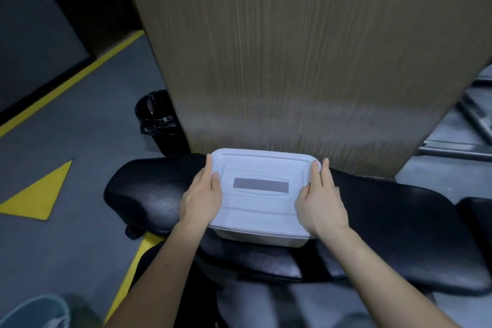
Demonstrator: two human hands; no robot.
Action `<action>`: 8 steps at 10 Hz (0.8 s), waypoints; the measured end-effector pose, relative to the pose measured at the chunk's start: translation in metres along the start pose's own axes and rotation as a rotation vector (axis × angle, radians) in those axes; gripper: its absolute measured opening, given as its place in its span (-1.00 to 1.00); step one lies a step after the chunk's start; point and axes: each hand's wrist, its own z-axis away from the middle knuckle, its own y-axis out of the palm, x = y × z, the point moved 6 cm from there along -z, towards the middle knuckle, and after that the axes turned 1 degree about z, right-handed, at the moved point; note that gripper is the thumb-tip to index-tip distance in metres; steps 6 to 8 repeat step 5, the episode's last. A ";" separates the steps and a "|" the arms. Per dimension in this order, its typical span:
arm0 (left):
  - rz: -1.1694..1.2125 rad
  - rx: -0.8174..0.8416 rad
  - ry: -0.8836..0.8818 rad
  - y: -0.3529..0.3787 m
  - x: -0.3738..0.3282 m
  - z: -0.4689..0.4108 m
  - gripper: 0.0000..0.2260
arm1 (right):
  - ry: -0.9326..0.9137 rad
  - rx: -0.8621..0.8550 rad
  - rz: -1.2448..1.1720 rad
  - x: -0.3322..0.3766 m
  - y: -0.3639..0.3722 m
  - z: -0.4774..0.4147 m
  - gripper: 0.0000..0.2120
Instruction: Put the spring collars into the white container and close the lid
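- I see the white container [262, 234] sitting on the black padded bench [399, 221], its lid [262, 168] already on top.
- My left hand [202, 198] presses the lid's left edge, fingers together and flat.
- My right hand [320, 201] presses the lid's right edge the same way.
- A black-lined bin [157, 120] stands beyond the container, to its left.

I can read no words, brands or numbers anywhere. The grey strip [261, 185] on the lid [262, 168] between my hands is blank. On the floor to the left, a yellow triangle [40, 196] and yellow lines [66, 85] carry no lettering.
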 end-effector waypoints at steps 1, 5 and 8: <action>-0.070 0.043 -0.031 0.001 0.000 -0.004 -0.53 | -0.029 -0.004 0.027 0.005 -0.002 -0.003 -0.40; -0.309 0.076 -0.008 -0.023 -0.013 0.009 -0.51 | -0.109 0.203 0.044 -0.011 -0.025 0.004 -0.39; -0.309 0.076 -0.008 -0.023 -0.013 0.009 -0.51 | -0.109 0.203 0.044 -0.011 -0.025 0.004 -0.39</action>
